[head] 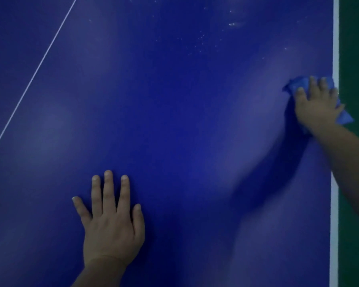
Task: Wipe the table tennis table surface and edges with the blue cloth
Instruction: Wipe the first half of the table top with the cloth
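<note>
Thin white line [32,76] slanting at 10 o'clock, left hand [110,220] flat on blue table [174,121] at 7 o'clock with fingers spread, white specks [201,39] at 1 o'clock, right hand [317,102] at 3 o'clock pressing cloth [298,84] with straight fingers beside white edge [336,38], green floor [354,48] beyond

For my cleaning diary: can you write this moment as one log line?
step: wiping | right hand: presses blue cloth at table's white edge line | left hand: flat on table

Dark blue table tennis table [174,121], white-edged, under a crumpled blue cloth [298,84], a flat left hand [112,222], perhaps dusty specks [201,40].
</note>
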Available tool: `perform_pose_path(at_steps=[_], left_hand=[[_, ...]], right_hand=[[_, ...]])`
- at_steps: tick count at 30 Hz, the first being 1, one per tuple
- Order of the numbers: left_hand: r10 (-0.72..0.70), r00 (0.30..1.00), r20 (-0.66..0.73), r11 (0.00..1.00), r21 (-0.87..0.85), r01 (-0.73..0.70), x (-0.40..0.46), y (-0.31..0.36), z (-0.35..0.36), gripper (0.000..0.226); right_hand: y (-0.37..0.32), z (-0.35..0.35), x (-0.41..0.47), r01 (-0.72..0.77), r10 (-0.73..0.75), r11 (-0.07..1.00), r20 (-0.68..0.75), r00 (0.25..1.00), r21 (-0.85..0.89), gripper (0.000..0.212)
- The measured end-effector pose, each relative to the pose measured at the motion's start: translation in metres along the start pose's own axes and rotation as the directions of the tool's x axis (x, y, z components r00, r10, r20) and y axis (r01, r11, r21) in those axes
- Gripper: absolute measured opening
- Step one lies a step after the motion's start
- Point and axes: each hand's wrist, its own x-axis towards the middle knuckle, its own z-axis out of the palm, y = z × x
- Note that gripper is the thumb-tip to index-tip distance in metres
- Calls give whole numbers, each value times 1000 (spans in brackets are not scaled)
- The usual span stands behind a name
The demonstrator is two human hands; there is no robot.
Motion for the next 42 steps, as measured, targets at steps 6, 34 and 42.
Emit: perform_pose_path(at_steps=[6,34,42], left_hand=[[-8,1000,16,1000,9,8,2,1,0,67],[-27,999,33,1000,5,27,0,2,-3,70],[-66,997,30,997,38,64,-2,5,-6,73]], right_hand=[[-7,32,-110,482,-483,871,18,876,-97,64],[37,40,-183,720,-728,682,-28,685,-127,61],[65,23,-134,561,-562,821,21,827,-107,66]])
